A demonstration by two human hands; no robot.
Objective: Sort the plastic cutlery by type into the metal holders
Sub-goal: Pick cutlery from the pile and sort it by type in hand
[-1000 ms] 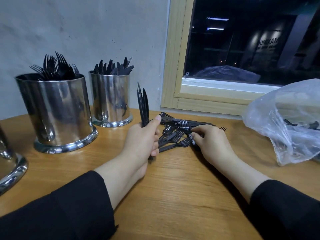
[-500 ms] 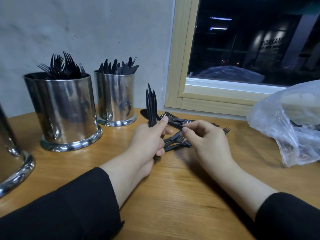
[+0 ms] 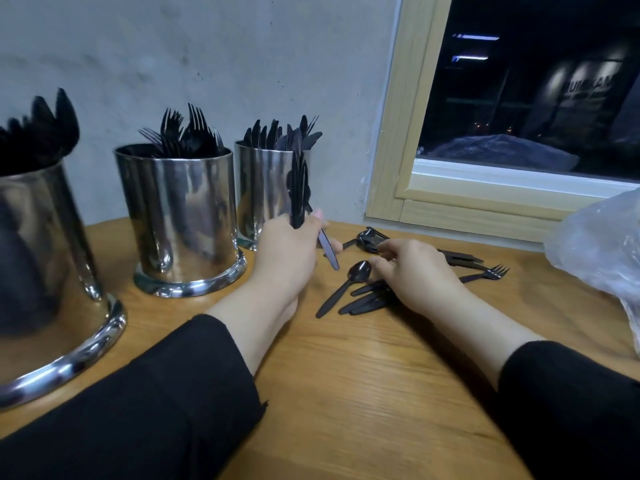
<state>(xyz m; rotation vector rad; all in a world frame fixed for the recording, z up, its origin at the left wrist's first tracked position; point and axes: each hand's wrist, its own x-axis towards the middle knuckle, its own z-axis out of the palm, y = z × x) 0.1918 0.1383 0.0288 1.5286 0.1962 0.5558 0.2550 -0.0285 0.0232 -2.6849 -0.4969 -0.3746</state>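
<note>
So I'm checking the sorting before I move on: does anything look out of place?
Nothing stands out. Forks and knives stand in separate holders; the left hand grips a bundle of knives, and unsorted pieces lie loose under the right hand.

A light wooden desk (image 3: pixel 363 393) meets a grey plaster wall (image 3: pixel 207 64). Right of that wall, a pale wood-framed window (image 3: pixel 391 140); below it, a crumpled clear plastic bag (image 3: pixel 599 251).

Bare wooden table (image 3: pixel 363 393) lies open at six o'clock of the loose cutlery pile (image 3: pixel 367 296). Three metal holders (image 3: pixel 183 216) block nine to eleven o'clock; a plastic bag (image 3: pixel 599 251) crowds three o'clock.
</note>
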